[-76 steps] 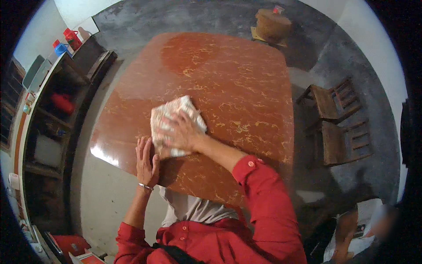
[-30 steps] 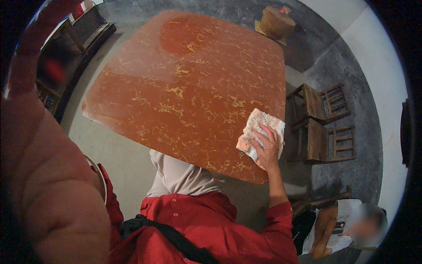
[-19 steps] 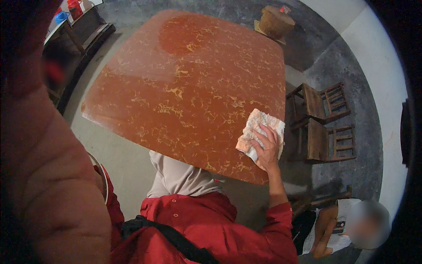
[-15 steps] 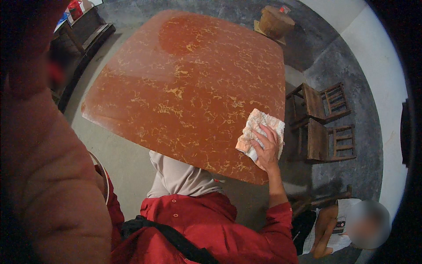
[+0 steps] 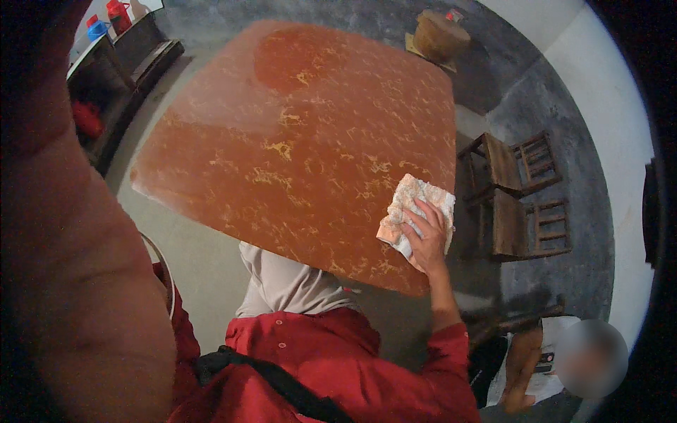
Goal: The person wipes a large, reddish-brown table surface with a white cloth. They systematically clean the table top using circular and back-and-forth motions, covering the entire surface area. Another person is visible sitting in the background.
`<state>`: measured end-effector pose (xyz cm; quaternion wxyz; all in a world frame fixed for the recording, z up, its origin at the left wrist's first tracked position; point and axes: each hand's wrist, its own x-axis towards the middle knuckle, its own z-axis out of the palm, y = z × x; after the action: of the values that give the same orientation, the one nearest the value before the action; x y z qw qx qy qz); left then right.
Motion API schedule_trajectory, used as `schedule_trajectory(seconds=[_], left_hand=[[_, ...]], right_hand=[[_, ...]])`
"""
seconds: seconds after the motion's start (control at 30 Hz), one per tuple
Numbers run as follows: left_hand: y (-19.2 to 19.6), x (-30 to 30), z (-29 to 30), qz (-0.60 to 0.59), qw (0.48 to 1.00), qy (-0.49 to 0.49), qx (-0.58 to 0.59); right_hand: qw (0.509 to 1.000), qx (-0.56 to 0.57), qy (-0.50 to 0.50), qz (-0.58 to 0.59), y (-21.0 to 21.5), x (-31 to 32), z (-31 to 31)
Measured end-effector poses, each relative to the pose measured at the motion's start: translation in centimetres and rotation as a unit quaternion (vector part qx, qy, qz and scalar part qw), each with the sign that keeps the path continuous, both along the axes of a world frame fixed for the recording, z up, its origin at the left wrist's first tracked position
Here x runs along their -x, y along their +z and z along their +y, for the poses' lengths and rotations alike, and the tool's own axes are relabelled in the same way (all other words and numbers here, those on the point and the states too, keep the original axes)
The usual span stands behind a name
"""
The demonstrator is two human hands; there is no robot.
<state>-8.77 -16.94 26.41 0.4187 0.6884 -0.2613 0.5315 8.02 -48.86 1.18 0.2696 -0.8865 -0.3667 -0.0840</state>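
A brown tabletop (image 5: 233, 190) with yellow marbled veins fills the middle of the view. On its near right corner lies a folded cloth (image 5: 395, 225), white and pale orange. My right hand (image 5: 427, 236) holds this cloth from above, fingers spread a little over it and pressing it against the surface. My left hand (image 5: 106, 282) looms very large and blurred along the left side, close to the camera; its fingers cannot be made out, nor whether it holds anything.
Two wooden chairs (image 5: 509, 224) stand right of the table. A round wooden block (image 5: 441, 37) is beyond the far right corner. A person (image 5: 525, 359) sits at lower right. At far left, a dark cabinet (image 5: 106, 70) bears red and blue flasks (image 5: 118, 17).
The large left hand has shifted left slightly, uncovering more of the cabinet and flasks. My right hand and the cloth are almost unmoved.
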Motion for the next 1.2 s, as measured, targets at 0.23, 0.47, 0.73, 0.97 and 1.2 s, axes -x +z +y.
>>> schedule_trajectory(seconds=[0.23, 0.47, 0.73, 0.97, 1.2], left_hand=[[-1.8, 1.8, -0.5, -0.041, 0.998, 0.048, 0.028], [-14.3, 3.5, 5.4, 0.330, 0.882, 0.330, -0.064], [-25.9, 1.8, 4.9, 0.497, 0.785, 0.324, -0.179], [-27.1, 1.9, 4.6, 0.538, 0.733, 0.353, -0.221], [-27.0, 1.5, 4.0, 0.538, 0.719, 0.371, -0.235]], right_hand=[[1.000, -0.003, 0.001, -0.004, -0.2, 0.0, -0.3], [0.999, 0.041, -0.011, -0.013, -1.1, -2.2, 0.2], [0.988, 0.096, -0.109, -0.056, -2.7, -12.8, -0.2], [0.992, 0.093, -0.075, -0.033, -1.8, -7.5, -0.7], [0.995, 0.080, -0.057, -0.013, 0.0, 3.0, -3.3]])
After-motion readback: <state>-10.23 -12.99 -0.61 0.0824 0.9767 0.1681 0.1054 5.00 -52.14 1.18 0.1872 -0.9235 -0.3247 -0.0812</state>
